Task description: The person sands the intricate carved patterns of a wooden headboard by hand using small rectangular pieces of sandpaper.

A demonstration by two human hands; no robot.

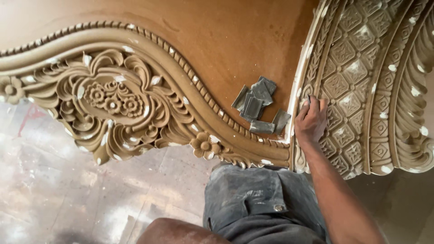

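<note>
Head view: right hand (311, 119) presses a folded grey piece closed-fisted against the carved panel (357, 86) (white filler spots everywhere unsanded); much seems left. Left hand unseen; sandpaper scraps (255, 106) nearby.

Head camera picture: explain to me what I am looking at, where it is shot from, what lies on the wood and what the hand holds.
The camera sits on a person's head and looks down past their grey shorts. There is no machine, only bare hands. One hand, the right hand, presses against a carved wooden panel with diamond patterns and white filler spots. It seems to pinch something small and dark, too hidden to name. Folded grey sandpaper pieces lie on the smooth brown board. A floral carving curves at left. The other hand is out of view.
</note>
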